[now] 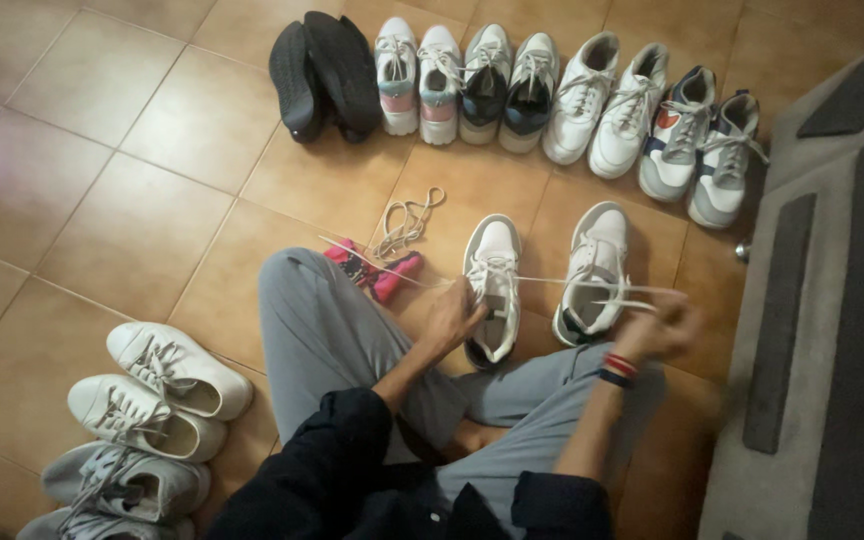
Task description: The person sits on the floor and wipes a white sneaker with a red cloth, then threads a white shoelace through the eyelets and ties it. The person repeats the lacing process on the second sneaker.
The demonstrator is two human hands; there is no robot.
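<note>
At frame centre my left hand (452, 318) pins a white sneaker (492, 288); my blurred right hand (657, 328), centre right, pinches its lace (562, 282) taut. A hard tug could unthread it or topple the neighbouring shoe (594, 272).

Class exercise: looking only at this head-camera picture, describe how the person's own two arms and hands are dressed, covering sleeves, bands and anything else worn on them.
Both arms wear dark, near-black sleeves pushed up to about the elbow, leaving the forearms bare. The right hand has a band in red and dark blue stripes at the wrist. The left hand is bare, with no glove, watch or ring visible.
</note>
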